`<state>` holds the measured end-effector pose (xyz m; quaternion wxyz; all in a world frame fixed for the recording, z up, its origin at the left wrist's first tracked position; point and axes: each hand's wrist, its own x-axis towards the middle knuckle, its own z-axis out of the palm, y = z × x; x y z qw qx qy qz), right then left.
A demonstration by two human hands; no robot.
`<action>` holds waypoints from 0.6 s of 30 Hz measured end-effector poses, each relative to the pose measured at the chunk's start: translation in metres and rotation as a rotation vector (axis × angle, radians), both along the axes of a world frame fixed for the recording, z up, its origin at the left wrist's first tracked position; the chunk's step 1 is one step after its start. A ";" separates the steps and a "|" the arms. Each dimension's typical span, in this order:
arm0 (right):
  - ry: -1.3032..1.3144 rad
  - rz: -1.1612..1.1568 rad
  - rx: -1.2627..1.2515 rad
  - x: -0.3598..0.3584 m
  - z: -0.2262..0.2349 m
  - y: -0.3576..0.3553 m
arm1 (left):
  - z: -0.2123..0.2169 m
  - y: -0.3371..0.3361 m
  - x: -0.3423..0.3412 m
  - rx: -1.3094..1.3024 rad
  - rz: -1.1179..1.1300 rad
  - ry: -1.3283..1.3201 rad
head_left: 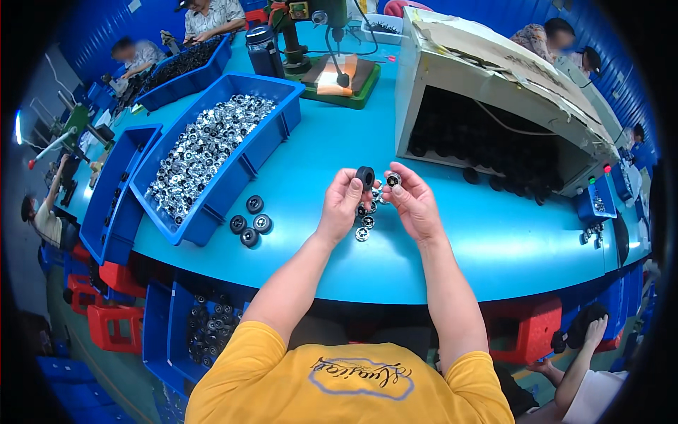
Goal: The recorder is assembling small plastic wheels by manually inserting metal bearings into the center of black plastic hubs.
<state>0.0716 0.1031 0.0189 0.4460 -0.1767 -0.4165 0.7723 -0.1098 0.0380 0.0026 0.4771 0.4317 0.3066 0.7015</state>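
black rubber, or what looked like it, formed the tire (361, 174) that the left hand (344, 201) pinched between thumb and fingers, right of the blue bin (236, 177); just beyond it, farther right of the bin, the right hand (413, 201) pinched a silver hub (393, 181). tire and hub stood apart. squaring their faces, with fingertips clear of the rims, seemed the surest handling. loose hubs (363, 233) lay below the hands, and four black wheels (263, 224) sat just right of the bin. the teal tabletop (325, 141) offered bare room from the bin rightward to a pale box (459, 81); its near edge curved past the bin's near end.
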 end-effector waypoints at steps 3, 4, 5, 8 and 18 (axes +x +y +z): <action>-0.001 -0.006 0.053 -0.001 -0.007 0.002 | -0.003 0.001 0.000 0.002 -0.016 0.018; -0.019 -0.021 0.071 -0.002 -0.009 0.002 | -0.004 0.002 -0.001 -0.001 -0.016 0.026; -0.042 -0.039 0.090 -0.001 -0.010 0.002 | -0.006 0.003 0.000 -0.001 -0.020 0.027; -0.109 -0.115 0.164 -0.003 -0.009 0.000 | -0.009 0.005 0.001 -0.002 -0.040 0.034; -0.321 -0.377 0.480 -0.015 -0.003 -0.013 | -0.006 0.003 0.006 -0.029 -0.088 0.081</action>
